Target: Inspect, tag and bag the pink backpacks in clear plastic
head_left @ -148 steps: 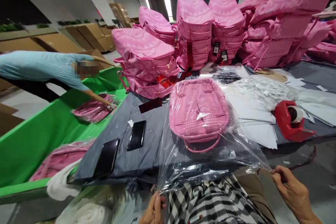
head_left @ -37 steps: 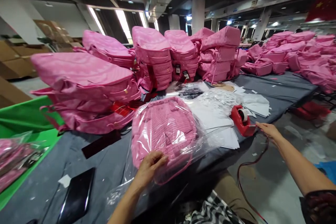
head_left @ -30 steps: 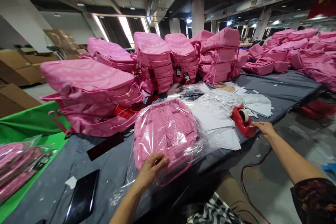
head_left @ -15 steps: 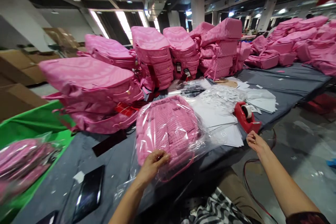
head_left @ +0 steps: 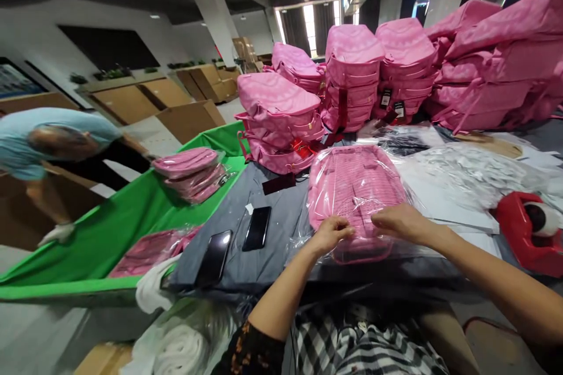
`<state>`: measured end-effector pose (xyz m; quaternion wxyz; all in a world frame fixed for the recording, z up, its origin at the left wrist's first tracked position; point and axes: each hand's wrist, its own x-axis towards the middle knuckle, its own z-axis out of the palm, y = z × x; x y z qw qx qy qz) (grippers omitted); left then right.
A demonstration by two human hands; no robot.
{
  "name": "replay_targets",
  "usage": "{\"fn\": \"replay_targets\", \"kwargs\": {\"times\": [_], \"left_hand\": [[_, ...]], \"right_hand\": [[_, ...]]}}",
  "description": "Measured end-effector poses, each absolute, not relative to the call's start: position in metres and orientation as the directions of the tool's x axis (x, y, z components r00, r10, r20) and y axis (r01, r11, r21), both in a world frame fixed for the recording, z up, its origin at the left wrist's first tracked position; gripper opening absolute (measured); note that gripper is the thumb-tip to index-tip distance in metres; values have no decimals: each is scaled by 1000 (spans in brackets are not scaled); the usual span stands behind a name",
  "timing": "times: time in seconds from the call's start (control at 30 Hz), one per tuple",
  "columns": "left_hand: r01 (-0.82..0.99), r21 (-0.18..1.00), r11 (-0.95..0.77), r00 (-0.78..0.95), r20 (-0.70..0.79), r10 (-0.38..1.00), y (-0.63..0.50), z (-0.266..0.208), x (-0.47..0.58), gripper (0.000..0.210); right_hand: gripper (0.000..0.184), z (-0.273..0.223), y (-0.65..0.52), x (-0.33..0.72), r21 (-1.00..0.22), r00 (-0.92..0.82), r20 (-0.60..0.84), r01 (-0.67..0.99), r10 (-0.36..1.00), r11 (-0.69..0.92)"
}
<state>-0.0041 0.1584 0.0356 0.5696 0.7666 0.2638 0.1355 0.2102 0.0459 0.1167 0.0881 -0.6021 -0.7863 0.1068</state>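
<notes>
At the left edge, a person in a light blue shirt (head_left: 65, 129) bends over a green-lined bin (head_left: 112, 208), one white-gloved hand (head_left: 58, 234) on its side. In the bin, left of centre, lies a pile of bagged pink packs (head_left: 191, 174), with another bagged pack (head_left: 147, 252) lower down. Next come two dark phones (head_left: 213, 258) on the grey-covered table (head_left: 275, 258), their screens black, and behind them a stack of pink backpacks (head_left: 281, 114). Near the centre, the left hand (head_left: 331, 235) has its fingers drawn close together at the near edge of a clear plastic bag (head_left: 382, 184); whether it pinches the film I can't tell. Inside the bag, a pink backpack (head_left: 347, 179) lies flat, round-cornered, its ribbed panel glinting under the shiny film. On a stack just behind hang black tags (head_left: 386, 98) with white labels (the print is too small to read). The right hand (head_left: 402, 221), fingers together and narrow, is over the bag's near right part; its grasp is unclear. White sheets (head_left: 444, 214) and a red tape dispenser (head_left: 516, 240) fill the right.
</notes>
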Motion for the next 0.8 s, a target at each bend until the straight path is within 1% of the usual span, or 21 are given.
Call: {"fn": "replay_targets", "kwargs": {"times": [0.03,0.1,0.17,0.2,0.27,0.33,0.4,0.47,0.53,0.57,0.63,0.67,0.7,0.8], "left_hand": [[250,944,-215,828,-93,553,158,36,-5,53],[251,941,-226,836,-93,540,159,37,-6,53],[252,937,-242,844,-91,528,161,36,-7,54],[253,934,-250,847,-89,525,162,35,-7,54],[257,928,-269,849,-84,522,163,33,-6,54],[262,920,-290,851,-79,519,164,31,-4,52],[273,908,-319,851,-73,520,163,33,-3,50],[284,889,-360,843,-52,536,159,38,-8,45],[284,815,-506,840,43,541,154,44,-22,32],[292,740,-606,838,108,535,151,47,-31,24],[347,539,-768,820,222,527,149,50,-53,16],[394,453,-799,800,258,541,150,50,-62,12],[443,404,-801,775,277,568,151,50,-70,8],[518,350,-781,734,287,616,156,48,-78,11]], "right_hand": [[21,114,55,215,-237,-200,-24,953,980,189],[28,107,64,230,-250,-38,-40,968,998,27],[34,103,61,244,-301,119,15,947,993,-109],[34,101,56,248,-326,161,65,936,985,-131],[32,98,42,246,-356,147,165,931,975,-81],[29,95,33,234,-347,38,187,937,982,30],[31,93,31,218,-302,-45,103,950,994,74],[40,91,36,208,-258,-62,-11,964,998,58],[48,91,43,207,-254,-61,-85,967,995,37],[50,91,46,209,-267,-68,-102,963,992,38],[51,90,51,213,-288,-75,-103,957,992,43],[51,89,52,214,-293,-78,-95,955,992,47],[51,88,53,214,-296,-79,-83,954,993,51],[51,85,51,208,-319,-75,-12,945,997,67]]}}
